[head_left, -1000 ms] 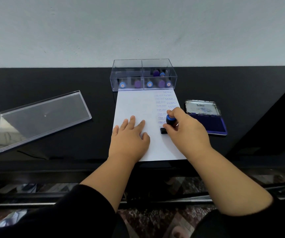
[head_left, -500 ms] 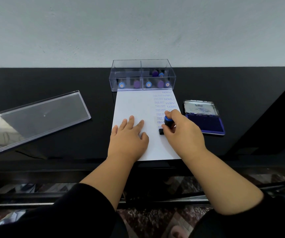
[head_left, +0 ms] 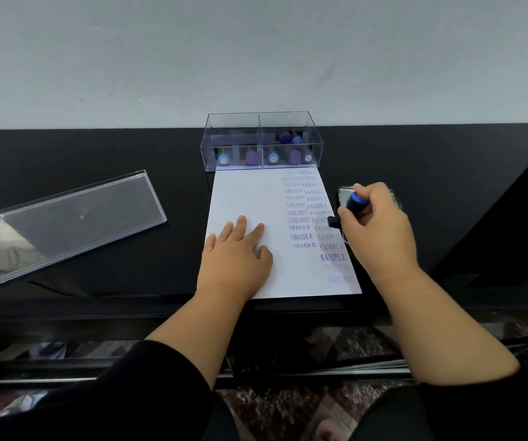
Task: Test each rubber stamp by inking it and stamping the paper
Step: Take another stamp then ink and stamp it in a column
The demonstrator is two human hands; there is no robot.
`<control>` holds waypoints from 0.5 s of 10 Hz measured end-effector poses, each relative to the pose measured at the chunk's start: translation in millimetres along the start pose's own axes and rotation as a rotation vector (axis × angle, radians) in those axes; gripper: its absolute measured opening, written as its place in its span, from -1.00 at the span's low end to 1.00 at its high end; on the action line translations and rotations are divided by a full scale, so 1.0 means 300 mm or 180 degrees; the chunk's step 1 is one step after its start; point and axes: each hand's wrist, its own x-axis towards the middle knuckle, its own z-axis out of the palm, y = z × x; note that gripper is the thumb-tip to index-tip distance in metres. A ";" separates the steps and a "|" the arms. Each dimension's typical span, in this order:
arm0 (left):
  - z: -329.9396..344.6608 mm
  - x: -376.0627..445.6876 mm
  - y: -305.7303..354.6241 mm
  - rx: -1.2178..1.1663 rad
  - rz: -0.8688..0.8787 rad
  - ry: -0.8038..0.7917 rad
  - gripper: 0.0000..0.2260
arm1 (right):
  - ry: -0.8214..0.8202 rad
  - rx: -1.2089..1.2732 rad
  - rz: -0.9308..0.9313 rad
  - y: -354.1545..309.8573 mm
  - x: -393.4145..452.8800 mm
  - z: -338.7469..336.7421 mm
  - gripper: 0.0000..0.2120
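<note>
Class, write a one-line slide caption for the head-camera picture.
Right hand lifts a blue-topped stamp off the printed paper; left hand holds the sheet flat.

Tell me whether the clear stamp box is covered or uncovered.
Uncovered. The clear box stands open-topped at the paper's far edge, while its lid lies apart on the table, to the left.

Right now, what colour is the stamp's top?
Blue, on the black rubber stamp held by the right hand; head view.

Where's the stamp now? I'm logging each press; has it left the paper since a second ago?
Yes. The stamp, gripped by the right hand, moved right off the paper.
</note>
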 end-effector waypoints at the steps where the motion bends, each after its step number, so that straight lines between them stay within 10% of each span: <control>1: 0.000 0.000 -0.001 0.0006 -0.0010 -0.0002 -0.55 | 0.0033 -0.0003 0.0065 0.006 0.008 -0.019 -0.78; 5: 0.000 0.003 0.000 0.0031 0.0000 0.0007 -0.55 | 0.0012 -0.0082 0.0106 0.009 0.016 -0.021 -0.75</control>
